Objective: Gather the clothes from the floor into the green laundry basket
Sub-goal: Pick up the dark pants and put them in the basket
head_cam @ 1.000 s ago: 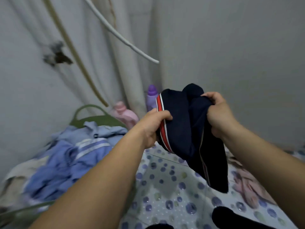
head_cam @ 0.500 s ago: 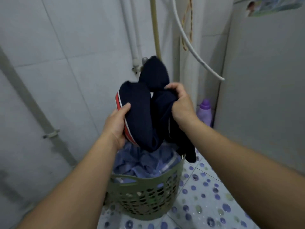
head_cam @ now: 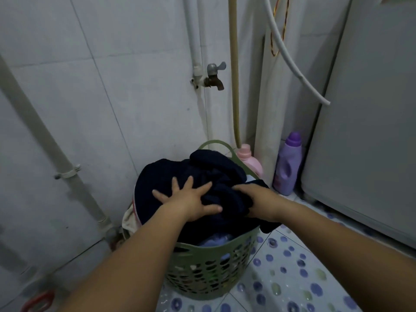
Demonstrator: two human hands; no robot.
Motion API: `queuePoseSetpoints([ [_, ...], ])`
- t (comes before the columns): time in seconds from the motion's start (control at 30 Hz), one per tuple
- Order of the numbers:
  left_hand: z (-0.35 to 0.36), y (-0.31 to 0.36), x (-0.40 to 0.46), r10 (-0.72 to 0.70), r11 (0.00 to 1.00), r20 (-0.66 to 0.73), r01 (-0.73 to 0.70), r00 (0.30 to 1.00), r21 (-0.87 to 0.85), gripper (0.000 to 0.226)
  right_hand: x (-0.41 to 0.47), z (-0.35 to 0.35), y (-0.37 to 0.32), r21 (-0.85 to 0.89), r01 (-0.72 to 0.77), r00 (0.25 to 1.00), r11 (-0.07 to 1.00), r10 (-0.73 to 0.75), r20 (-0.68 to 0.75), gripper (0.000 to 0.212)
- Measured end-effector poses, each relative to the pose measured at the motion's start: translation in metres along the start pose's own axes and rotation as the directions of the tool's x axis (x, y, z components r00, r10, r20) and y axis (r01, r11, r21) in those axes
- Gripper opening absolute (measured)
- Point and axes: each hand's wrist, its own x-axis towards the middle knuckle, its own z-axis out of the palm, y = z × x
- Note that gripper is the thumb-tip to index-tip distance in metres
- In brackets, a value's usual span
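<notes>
On top of the green perforated plastic laundry basket (head_cam: pixel 209 272) lies a dark navy fabric garment (head_cam: pixel 180 176), heaped above the rim. The left hand (head_cam: pixel 191 202) rests flat on this garment with the fingers spread wide, palm down. The right hand (head_cam: pixel 258 202) is closed around a fold of the same garment at the right side of the basket, where one end of the cloth hangs over the rim. Under the navy garment, a light blue cloth (head_cam: pixel 216 240) shows inside the basket. Far behind the basket stand a pink plastic bottle (head_cam: pixel 249 161) and, to its right, a purple plastic bottle (head_cam: pixel 288 165), both near the white tiled wall (head_cam: pixel 112 86). The basket stands on the white floor with blue dots (head_cam: pixel 292 278).
</notes>
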Motion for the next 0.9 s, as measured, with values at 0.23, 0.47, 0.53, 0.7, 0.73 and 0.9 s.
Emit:
queuePoseSetpoints([
  [0.23,0.028,-0.021,0.024,-0.088,0.995,0.290,0.098,0.953,-0.020,0.097,0.009,0.011,0.051,0.185,-0.361,0.913,0.914,0.387,-0.130,0.103],
  [0.47,0.025,-0.013,0.032,-0.108,0.993,0.381,0.086,0.918,0.074,0.098,0.025,0.027,0.070,0.588,-0.482,0.727,0.650,0.671,-0.146,0.015],
  [0.53,0.024,-0.013,0.034,-0.105,0.994,0.390,0.084,0.915,0.070,0.097,0.029,0.019,0.065,0.481,-0.476,0.676,0.737,0.656,-0.336,0.007],
  [0.7,0.026,-0.011,0.033,-0.117,0.992,0.394,0.087,0.912,0.094,0.099,0.034,-0.014,0.013,0.321,-0.022,0.672,0.947,0.252,-0.696,0.003],
  [0.73,0.026,-0.011,0.031,-0.121,0.991,0.392,0.087,0.912,0.105,0.100,0.037,-0.016,0.003,0.248,0.067,0.690,0.966,0.135,-0.711,0.004],
  [0.9,0.023,-0.009,0.018,-0.094,0.995,0.396,0.077,0.913,0.059,0.100,0.043,0.022,0.014,0.049,0.050,0.949,0.998,-0.032,-0.315,0.023],
])
